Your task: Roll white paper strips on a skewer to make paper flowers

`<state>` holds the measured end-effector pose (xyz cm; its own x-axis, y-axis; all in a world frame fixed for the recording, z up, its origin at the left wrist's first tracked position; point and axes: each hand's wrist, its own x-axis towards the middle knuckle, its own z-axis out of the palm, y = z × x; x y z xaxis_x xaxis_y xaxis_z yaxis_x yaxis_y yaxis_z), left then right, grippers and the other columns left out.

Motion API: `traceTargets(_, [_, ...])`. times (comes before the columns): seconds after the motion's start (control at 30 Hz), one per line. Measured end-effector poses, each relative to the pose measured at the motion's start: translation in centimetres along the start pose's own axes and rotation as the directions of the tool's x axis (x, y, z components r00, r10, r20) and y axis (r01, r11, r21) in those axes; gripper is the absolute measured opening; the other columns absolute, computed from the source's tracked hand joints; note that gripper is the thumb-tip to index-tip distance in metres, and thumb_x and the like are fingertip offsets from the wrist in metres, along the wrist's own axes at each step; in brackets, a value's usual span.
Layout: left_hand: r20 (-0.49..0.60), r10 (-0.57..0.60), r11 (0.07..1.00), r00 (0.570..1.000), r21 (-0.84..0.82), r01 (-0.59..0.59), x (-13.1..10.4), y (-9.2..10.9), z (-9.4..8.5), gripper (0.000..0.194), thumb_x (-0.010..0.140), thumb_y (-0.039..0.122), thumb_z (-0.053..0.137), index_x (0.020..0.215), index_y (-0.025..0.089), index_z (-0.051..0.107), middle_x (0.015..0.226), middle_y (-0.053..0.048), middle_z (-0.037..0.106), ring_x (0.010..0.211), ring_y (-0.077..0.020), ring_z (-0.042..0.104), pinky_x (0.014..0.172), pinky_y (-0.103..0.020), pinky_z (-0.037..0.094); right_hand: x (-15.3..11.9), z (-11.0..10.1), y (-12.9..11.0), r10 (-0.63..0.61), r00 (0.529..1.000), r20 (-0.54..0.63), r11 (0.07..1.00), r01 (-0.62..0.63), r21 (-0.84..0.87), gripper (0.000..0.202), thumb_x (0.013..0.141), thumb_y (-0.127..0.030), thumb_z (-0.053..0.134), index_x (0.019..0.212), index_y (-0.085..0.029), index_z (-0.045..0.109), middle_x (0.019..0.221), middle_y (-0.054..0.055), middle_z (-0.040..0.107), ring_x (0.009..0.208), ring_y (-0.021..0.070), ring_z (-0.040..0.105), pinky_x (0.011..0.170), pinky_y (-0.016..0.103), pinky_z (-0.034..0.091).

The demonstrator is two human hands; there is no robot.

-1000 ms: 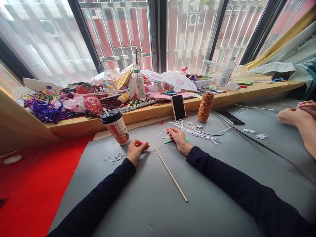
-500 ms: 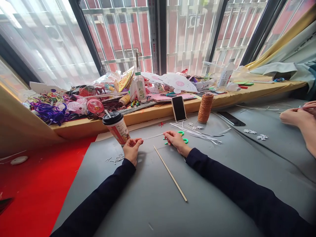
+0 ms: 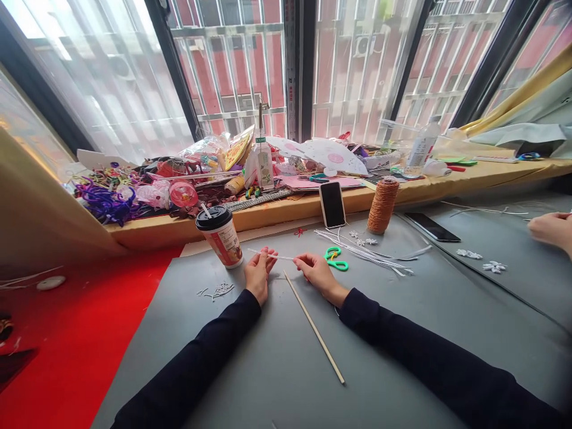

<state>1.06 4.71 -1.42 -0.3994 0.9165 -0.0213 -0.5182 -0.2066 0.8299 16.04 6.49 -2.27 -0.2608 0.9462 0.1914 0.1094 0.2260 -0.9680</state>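
The person's two hands meet over the grey tabletop (image 3: 286,351) with a thin white strip (image 3: 283,258) between them, held above the surface just beyond the upper end of a wooden stick (image 3: 314,328). The right hand (image 3: 318,277) pinches the strip near its right end, thumb and fingers pressed together. The left hand (image 3: 258,277) has its fingers pointing upward about the strip, whose free end sticks out past them toward the cup; whether they press on it or only let it pass between them, I cannot tell. The paper cup (image 3: 227,243), with a black lid and a straw, stands near the left hand, and a small heap of white clippings (image 3: 217,291) lies on the near side of the cup. Green-handled scissors (image 3: 342,266) lie just beyond the right hand, and farther off a loose bundle of white strips (image 3: 361,251) is spread out. Behind the bundle are small white flowers (image 3: 360,236), a phone (image 3: 332,205) propped upright and an upright spool of orange cord (image 3: 383,205). Over to the right a second phone (image 3: 432,227) lies flat, with more white flowers (image 3: 494,267) near it, and a co-worker's hand (image 3: 552,229) shows at the right edge. A cluttered window ledge (image 3: 277,217) runs along the back.
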Motion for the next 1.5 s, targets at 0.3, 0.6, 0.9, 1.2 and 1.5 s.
traceTargets(0.3, [0.189,-0.143,0.985,0.971,-0.072,0.159,2.5,1.1,3.1,0.023,0.075,0.033,0.057,0.088,0.014,0.06,0.067,-0.001,0.059,0.061,-0.009,0.06,0.068,-0.025,0.049,-0.1,0.0,-0.7,0.009,0.987,0.159,0.994,0.008,-0.105,0.023,0.071,-0.038,0.05,0.073,-0.016,0.059,0.061,-0.001,0.055,0.05,0.0074,0.044,0.046,0.019,0.033])
traceTargets(0.6, [0.355,-0.143,0.978,0.924,-0.09,0.186,0.9,1.7,6.2,0.023,0.077,0.031,0.055,0.09,0.013,0.06,0.049,0.008,0.025,0.035,-0.0007,0.023,0.037,-0.017,0.024,-0.4,-0.5,-1.5,-0.039,0.945,0.325,0.999,0.035,0.02,0.028,0.078,-0.038,0.043,0.065,-0.016,0.055,0.058,-0.003,0.05,0.049,0.0055,0.038,0.047,0.018,0.029])
traceTargets(0.9, [0.342,-0.147,0.973,0.928,-0.119,0.198,0.9,1.9,6.3,0.024,0.082,0.037,0.045,0.081,0.015,0.052,0.05,0.008,0.022,0.035,-0.002,0.019,0.036,-0.017,0.02,-0.8,-0.9,-2.3,-0.013,0.889,0.458,0.961,-0.116,0.252,0.03,0.076,-0.045,0.048,0.08,-0.017,0.06,0.066,-0.001,0.052,0.051,0.0051,0.039,0.048,0.019,0.03])
traceTargets(1.2, [0.481,-0.173,0.942,0.859,-0.174,0.287,1.3,3.3,6.3,0.025,0.085,0.025,0.038,0.062,0.016,0.039,0.053,0.005,0.031,0.039,-0.0034,0.03,0.042,-0.018,0.03,-0.6,-0.6,-1.7,0.087,0.867,0.491,0.921,-0.258,0.292,0.032,0.071,-0.046,0.056,0.079,-0.016,0.062,0.059,-0.003,0.047,0.046,0.0037,0.038,0.044,0.018,0.028])
traceTargets(1.5, [0.386,-0.309,0.932,0.869,-0.058,0.357,2.1,3.0,6.2,0.028,0.086,0.029,0.035,0.061,0.017,0.034,0.046,0.009,0.016,0.032,-0.0034,0.013,0.033,-0.018,0.009,-1.2,0.9,-2.1,-0.001,0.929,0.37,0.987,-0.058,0.15,0.033,0.076,-0.041,0.046,0.055,-0.015,0.051,0.046,-0.004,0.041,0.042,0.0049,0.034,0.041,0.019,0.022])
